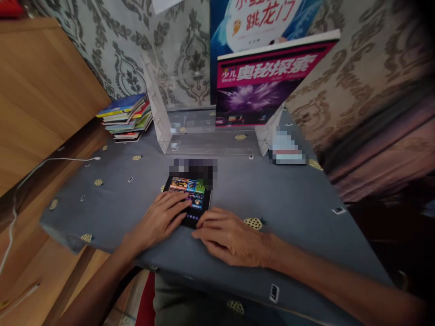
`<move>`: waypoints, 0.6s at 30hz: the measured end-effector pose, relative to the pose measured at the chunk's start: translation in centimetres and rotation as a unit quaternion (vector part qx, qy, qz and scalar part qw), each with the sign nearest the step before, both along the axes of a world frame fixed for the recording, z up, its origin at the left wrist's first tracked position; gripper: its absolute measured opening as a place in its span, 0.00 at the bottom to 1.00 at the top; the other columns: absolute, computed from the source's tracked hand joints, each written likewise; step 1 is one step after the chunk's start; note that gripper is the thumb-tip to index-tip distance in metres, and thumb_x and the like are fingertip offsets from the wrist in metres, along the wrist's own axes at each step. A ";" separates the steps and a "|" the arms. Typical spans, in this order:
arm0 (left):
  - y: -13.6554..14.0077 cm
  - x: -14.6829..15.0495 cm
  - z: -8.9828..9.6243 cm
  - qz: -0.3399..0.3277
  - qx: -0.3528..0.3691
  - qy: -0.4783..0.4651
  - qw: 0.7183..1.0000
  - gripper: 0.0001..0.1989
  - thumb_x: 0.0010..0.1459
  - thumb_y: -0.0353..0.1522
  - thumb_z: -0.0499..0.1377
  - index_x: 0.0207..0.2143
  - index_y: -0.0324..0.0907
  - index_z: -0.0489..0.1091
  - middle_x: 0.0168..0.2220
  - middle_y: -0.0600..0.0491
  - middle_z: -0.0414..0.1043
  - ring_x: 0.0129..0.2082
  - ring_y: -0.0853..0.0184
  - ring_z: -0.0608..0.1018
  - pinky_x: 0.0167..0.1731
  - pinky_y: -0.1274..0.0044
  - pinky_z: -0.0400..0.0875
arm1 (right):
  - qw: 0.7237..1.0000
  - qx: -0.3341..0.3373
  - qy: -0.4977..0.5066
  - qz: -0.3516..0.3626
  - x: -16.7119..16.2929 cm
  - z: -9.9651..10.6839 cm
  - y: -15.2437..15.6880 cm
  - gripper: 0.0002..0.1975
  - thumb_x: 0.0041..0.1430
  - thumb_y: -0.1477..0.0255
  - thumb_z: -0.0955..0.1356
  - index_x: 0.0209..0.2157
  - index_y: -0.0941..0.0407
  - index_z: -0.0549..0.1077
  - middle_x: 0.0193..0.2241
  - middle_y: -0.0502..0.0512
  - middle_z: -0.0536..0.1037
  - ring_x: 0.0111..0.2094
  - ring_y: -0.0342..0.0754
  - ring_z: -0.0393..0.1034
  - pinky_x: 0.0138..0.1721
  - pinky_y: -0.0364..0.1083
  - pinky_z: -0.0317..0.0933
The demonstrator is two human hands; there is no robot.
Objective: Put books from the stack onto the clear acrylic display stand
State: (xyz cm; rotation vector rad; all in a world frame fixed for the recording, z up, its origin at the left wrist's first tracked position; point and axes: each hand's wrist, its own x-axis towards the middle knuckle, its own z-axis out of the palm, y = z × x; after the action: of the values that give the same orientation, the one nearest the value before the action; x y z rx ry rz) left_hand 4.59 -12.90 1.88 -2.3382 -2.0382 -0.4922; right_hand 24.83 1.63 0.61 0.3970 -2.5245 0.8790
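A small black tablet [196,217] lies flat on the cloth-covered table, its lit screen showing rows of coloured picture tiles. My left hand [165,215] rests over its left side, fingers stretched out across the screen, covering part of it. At the lower right corner of the tablet is my right hand [227,235], palm down with fingers extended and slightly bent, the fingertips by the edge. Neither hand grips anything. The upper end of the tablet is blurred by pixelation.
Behind the tablet stands a clear acrylic stand [210,142] with a purple-fronted book [253,97] leaning in it. Stacked books [127,118] sit at the back left, a pixelated object [288,147] at the right. A white cable [68,159] runs over the left edge.
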 end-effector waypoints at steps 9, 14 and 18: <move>3.3 -4.1 -0.9 0.110 0.009 -0.011 0.994 0.19 0.70 0.36 0.50 0.59 0.41 0.66 0.61 0.43 0.67 0.58 0.57 0.72 0.58 0.60 0.68 | 0.990 -0.003 -0.032 -0.140 -2.9 -1.0 3.0 0.14 0.66 0.73 0.64 0.51 0.57 0.75 0.48 0.63 0.80 0.53 0.55 0.72 0.55 0.60 0.69; 5.5 -5.8 -1.5 0.172 0.007 -0.003 0.985 0.19 0.68 0.36 0.51 0.58 0.41 0.67 0.59 0.41 0.69 0.58 0.55 0.72 0.56 0.58 0.68 | 0.958 0.061 -0.058 -0.275 -4.0 -2.3 6.0 0.20 0.66 0.67 0.64 0.57 0.57 0.71 0.59 0.69 0.73 0.63 0.62 0.64 0.61 0.68 0.59; 6.1 -5.9 -2.0 0.181 0.022 -0.016 0.983 0.18 0.68 0.35 0.50 0.57 0.40 0.67 0.57 0.42 0.71 0.59 0.56 0.71 0.56 0.59 0.67 | 0.947 0.099 -0.084 -0.295 -4.0 -2.5 5.6 0.21 0.68 0.67 0.61 0.59 0.57 0.69 0.63 0.68 0.68 0.66 0.61 0.59 0.63 0.68 0.56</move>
State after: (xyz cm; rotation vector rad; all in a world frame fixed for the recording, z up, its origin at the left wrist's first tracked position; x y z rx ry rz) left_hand -1.29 -6.80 -0.16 -1.8823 -2.3646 -0.5526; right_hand 20.87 7.24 -1.93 -0.3841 -2.6572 0.4403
